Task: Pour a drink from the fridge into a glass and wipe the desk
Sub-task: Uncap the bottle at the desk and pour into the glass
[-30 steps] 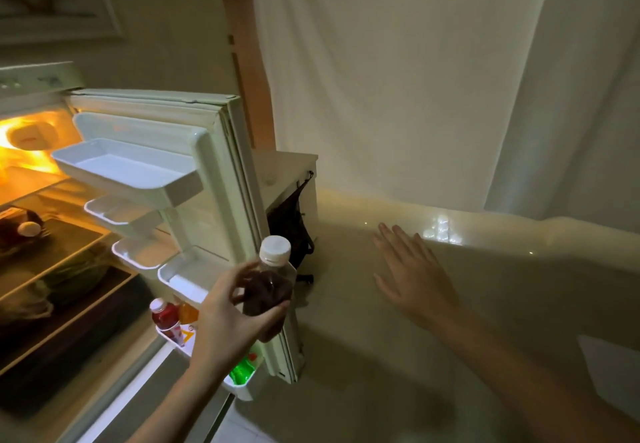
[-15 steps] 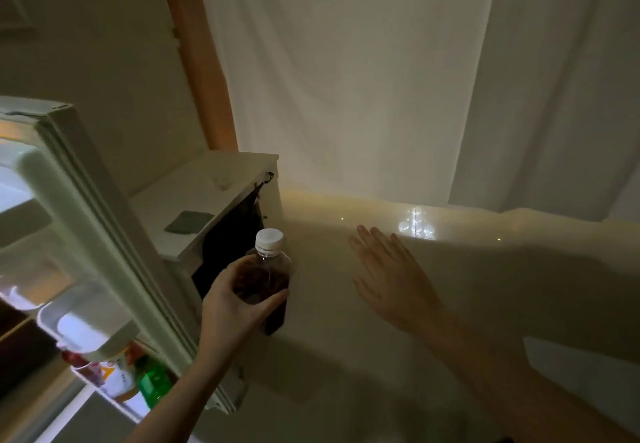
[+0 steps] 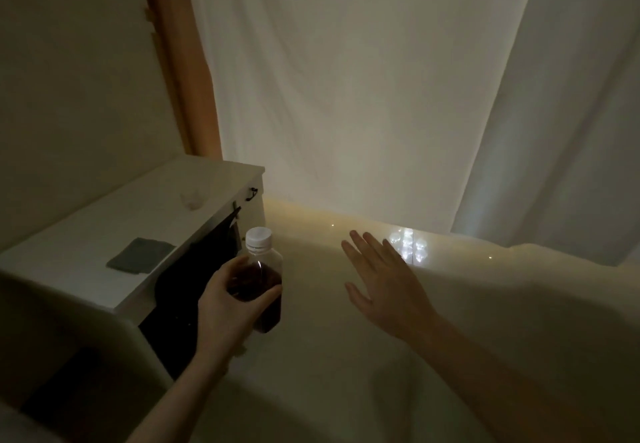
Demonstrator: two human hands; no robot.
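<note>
A clear plastic bottle [image 3: 260, 262] with a white cap and dark drink stands upright in my left hand [image 3: 230, 300], which is wrapped around its lower half. It hovers beside the white desk [image 3: 86, 231] at left centre. A clear glass [image 3: 194, 197] stands on the desk's far end. A grey cloth [image 3: 140, 256] lies flat nearer on the desk top. My right hand [image 3: 384, 283] hangs to the right of the bottle with fingers spread and nothing in it.
The white fridge door's edge [image 3: 62, 307] fills the lower left. A black bag [image 3: 194, 276] hangs on the desk's side. White curtains [image 3: 381, 89] cover the back, above a glossy pale floor [image 3: 450, 321]. A wooden door frame [image 3: 187, 72] rises behind the desk.
The view has swung right, away from the fridge interior toward the desk. My left hand has carried the bottle out past the door. The right hand stays spread.
</note>
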